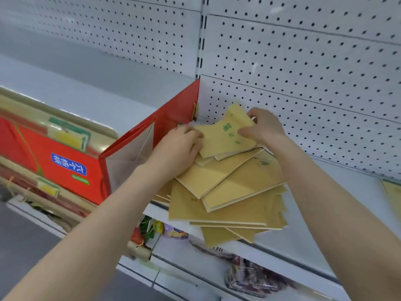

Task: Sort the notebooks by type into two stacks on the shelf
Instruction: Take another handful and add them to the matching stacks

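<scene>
A messy pile of tan kraft-cover notebooks lies on the white shelf, some hanging over its front edge. On top at the back is a small yellowish notebook with green characters. My left hand grips its left edge, fingers curled over the pile. My right hand holds its right edge near the pegboard. Both hands are on this same top notebook. The corner of another tan notebook shows at the far right of the shelf.
A red gift bag stands just left of the pile. Red and gold gift boxes fill the shelf to the left. White pegboard backs the shelf. Packaged goods lie on the lower shelf.
</scene>
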A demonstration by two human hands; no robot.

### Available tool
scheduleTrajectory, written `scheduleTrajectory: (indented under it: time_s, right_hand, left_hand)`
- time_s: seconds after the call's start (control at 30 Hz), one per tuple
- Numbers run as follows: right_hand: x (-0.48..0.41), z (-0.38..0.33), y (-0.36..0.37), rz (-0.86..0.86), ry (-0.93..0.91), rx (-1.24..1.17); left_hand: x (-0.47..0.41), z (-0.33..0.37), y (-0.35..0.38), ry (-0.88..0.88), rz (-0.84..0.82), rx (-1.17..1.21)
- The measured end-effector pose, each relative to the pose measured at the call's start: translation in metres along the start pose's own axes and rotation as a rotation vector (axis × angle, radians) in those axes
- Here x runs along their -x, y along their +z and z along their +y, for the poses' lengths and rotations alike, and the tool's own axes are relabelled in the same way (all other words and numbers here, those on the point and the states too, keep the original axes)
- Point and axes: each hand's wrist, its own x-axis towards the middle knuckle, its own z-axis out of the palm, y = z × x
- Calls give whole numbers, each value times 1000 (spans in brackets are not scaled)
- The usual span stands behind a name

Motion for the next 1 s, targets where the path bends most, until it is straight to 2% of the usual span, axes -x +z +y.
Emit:
scheduleTrajectory:
  time_s: [0.1,0.27,0.4,0.53,0.63,0.77,0.87,1.0]
  right_hand:
    - [14,10,-16,171,112,65]
    - [55,36,-37,203,333,62]
    - [87,60,-41,267,396,-154]
    - [106,81,-43,224,380,-353]
    - [108,89,-46,177,376,-419]
    - [106,99,-46,177,367,-467]
    - [107,102,-44,258,368,-621]
    - [119,100,-36,381,358,-826]
  left_hand:
    - [-9,3,-1,42,7,68]
    - [-37,12,1,50,-161,69]
    - [-71,24,11,6,-340,-91]
    - [-96,37,15,-73,-489,-217]
    - [-106,39,17,-73,-473,-156]
    - [-111,42,10,-122,-358,-24]
    - [-105,42,7,-143,-324,154]
    - [-81,41,0,-94,-178,404]
